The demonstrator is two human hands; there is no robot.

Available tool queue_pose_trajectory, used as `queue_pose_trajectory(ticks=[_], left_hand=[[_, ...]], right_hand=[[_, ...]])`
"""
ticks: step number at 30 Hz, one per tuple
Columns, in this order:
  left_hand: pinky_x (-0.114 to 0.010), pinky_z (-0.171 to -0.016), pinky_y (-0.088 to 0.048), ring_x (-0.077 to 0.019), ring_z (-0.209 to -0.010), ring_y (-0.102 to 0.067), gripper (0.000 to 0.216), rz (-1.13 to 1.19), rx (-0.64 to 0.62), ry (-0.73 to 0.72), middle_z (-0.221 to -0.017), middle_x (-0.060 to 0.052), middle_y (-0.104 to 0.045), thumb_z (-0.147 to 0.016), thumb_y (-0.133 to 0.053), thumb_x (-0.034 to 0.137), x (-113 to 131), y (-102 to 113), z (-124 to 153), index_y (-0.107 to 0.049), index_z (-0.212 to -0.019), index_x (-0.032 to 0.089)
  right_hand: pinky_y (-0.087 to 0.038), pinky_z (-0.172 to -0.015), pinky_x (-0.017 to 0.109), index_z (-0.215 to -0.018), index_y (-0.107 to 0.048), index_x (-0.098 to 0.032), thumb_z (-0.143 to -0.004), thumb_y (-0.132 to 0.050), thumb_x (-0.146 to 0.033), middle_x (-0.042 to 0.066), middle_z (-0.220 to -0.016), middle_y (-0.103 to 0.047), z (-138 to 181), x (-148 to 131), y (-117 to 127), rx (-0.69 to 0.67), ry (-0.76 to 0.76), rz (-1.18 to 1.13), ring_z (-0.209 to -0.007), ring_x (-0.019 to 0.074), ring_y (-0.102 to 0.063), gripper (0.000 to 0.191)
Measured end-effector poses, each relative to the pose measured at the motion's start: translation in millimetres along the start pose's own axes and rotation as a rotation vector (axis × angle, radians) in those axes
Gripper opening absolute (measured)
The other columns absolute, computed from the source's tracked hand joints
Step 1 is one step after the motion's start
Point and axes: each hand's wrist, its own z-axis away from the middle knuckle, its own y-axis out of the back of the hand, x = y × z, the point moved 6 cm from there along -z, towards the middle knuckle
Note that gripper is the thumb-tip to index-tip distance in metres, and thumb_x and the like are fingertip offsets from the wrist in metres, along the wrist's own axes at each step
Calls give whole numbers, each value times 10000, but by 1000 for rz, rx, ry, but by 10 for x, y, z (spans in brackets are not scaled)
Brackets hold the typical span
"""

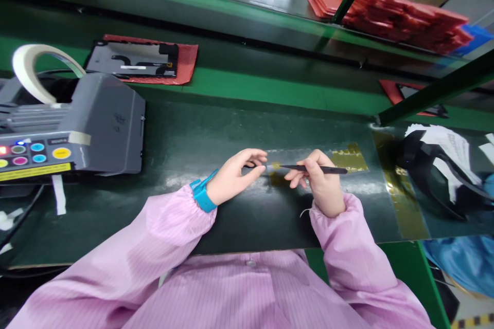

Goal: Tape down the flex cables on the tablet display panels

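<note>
My right hand is closed round black tweezers that point left, their tip at a small yellow piece of tape. My left hand hovers just left of that piece, fingers curled toward the thumb in a loose pinch at the edge of a clear strip lying on the dark mat. A blue wrist strap circles my left wrist. Both arms wear pink sleeves.
A grey tape dispenser machine with coloured buttons and a tape roll stands at left. A dark panel on a red bag lies on the green conveyor. Red bags are stacked at back right. Yellow tape pieces are stuck on the mat.
</note>
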Motion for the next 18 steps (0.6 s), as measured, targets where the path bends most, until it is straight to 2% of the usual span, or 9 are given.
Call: queue_pose_trajectory(ticks=[3,6,8,10,12,13,15,18], left_hand=[[-345,-933,-582,-202,-1075,-708,354,-8,33,32,-1206,-139,-714,-981,-579,328,-78,66,-10,-579,-1294,162],[-362,-969,-579,-221,-1097,-716,310,-36,41,49,-1199,-139,-731,-988,-580,373,-94,226,41,-640,-1207,162],[-367,-965,-588,-230,-1067,-733,304,-69,23,67,-1153,-126,-756,-984,-596,405,-82,394,150,-677,-1163,172],[-360,-946,-604,-234,-1030,-749,317,-132,-20,113,-1105,-106,-781,-979,-613,439,-81,594,341,-703,-1153,190],[-362,-949,-612,-245,-1032,-754,321,-193,-49,193,-1108,-87,-792,-970,-629,477,-103,818,616,-730,-1128,217],[-371,-960,-614,-253,-1047,-754,321,-191,-28,243,-1125,-73,-794,-964,-638,493,-121,942,781,-736,-1130,237],[-401,-1004,-608,-260,-1097,-747,293,-147,87,360,-1157,-2,-800,-950,-663,504,-180,1204,1149,-728,-1164,314],[-433,-1069,-572,-250,-1167,-721,243,-28,374,479,-1194,105,-786,-973,-646,487,-292,1582,1727,-721,-1188,402]], right_hand=[[-341,-367,213,-819,-496,-250,-903,-644,-665,-8,-618,-720,-113,71,169,128,-10,-42,-425,142,-641,449],[-344,-374,208,-841,-512,-249,-906,-642,-657,-8,-618,-715,-230,153,441,233,0,-62,-458,147,-660,434],[-381,-408,224,-904,-534,-252,-943,-601,-644,8,-672,-744,-267,189,671,256,46,2,-523,166,-696,399],[-472,-505,269,-1019,-576,-256,-995,-543,-604,52,-819,-796,-255,203,912,236,128,204,-679,205,-760,350],[-563,-716,370,-1077,-623,-257,-1005,-552,-557,113,-1038,-814,-209,232,1090,123,229,526,-939,269,-786,316],[-561,-847,436,-1061,-644,-257,-999,-571,-535,136,-1150,-797,-178,272,1157,49,270,694,-1073,303,-761,295],[-478,-1029,537,-1014,-655,-255,-992,-586,-497,158,-1316,-736,-121,390,1287,-61,322,954,-1265,351,-674,253],[-432,-1067,554,-1053,-625,-251,-1021,-523,-442,169,-1424,-667,-95,534,1499,-24,340,1112,-1356,344,-610,219]])
